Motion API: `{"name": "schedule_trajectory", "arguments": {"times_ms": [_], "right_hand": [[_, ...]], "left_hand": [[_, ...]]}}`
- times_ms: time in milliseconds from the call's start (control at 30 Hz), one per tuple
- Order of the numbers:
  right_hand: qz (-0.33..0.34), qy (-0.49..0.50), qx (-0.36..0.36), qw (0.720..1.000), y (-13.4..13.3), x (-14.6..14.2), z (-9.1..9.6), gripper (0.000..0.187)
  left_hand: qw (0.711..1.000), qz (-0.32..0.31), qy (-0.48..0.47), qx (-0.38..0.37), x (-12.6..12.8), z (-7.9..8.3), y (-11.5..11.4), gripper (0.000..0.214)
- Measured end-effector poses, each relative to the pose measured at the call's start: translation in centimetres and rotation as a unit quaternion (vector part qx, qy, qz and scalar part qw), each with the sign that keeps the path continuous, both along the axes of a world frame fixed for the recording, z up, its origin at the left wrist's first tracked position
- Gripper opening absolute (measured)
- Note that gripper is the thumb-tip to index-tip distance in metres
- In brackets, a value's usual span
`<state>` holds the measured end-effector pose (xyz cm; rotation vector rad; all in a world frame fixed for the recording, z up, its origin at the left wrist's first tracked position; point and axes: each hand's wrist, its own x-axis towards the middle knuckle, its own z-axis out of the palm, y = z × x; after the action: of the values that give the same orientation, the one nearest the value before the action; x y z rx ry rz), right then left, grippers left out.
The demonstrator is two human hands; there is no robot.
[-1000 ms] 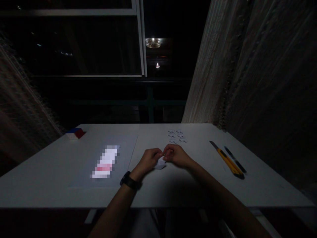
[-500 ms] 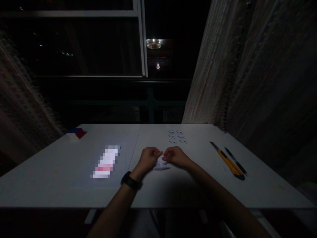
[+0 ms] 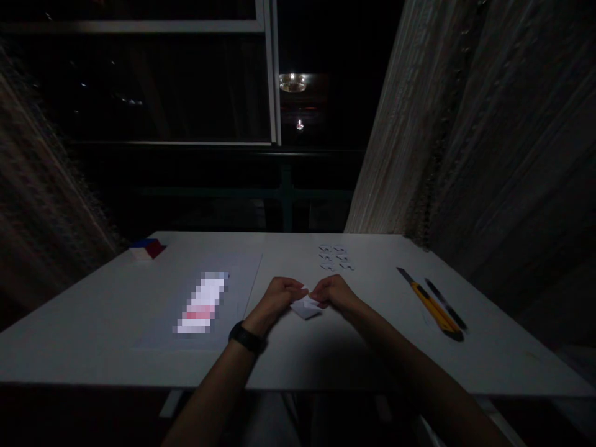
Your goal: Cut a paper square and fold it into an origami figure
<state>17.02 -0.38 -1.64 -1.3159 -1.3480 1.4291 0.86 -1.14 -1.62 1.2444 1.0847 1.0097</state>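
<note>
A small piece of folded white paper [image 3: 306, 309] is held between both hands just above the middle of the table. My left hand [image 3: 278, 295], with a dark watch on its wrist, pinches the paper's upper left side. My right hand [image 3: 336, 292] pinches it from the upper right, and the fingertips of both hands nearly meet. Part of the paper is hidden behind the fingers. Beyond the hands, several small white paper pieces [image 3: 342, 258] with dark marks lie in two columns.
On the white table [image 3: 93, 335], a large pale sheet [image 3: 246, 279] lies at left under a bright, pixelated rectangle [image 3: 202, 304]. A red, blue and white cube [image 3: 146, 249] sits back left. A yellow utility knife [image 3: 433, 307] and a dark pen [image 3: 446, 303] lie at right. Curtains [image 3: 395, 124] hang beyond.
The folded paper has tilted, so its lower part now shows as a broader pointed flap. Both hands keep their pinch and have shifted only slightly. The view has moved a little.
</note>
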Motion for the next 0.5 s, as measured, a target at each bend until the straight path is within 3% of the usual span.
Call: {"name": "schedule_trajectory", "arguments": {"times_ms": [300,500], "right_hand": [[-0.007,0.001,0.000,1.000,0.09,0.18,0.01,0.011],[0.008,-0.013,0.015,1.000,-0.27,-0.09,0.32,0.014]], "left_hand": [[0.999,-0.032,-0.002,0.017,-0.29,-0.06,0.14,0.034],[0.998,-0.007,0.033,0.055,0.09,0.21,-0.12,0.037]]}}
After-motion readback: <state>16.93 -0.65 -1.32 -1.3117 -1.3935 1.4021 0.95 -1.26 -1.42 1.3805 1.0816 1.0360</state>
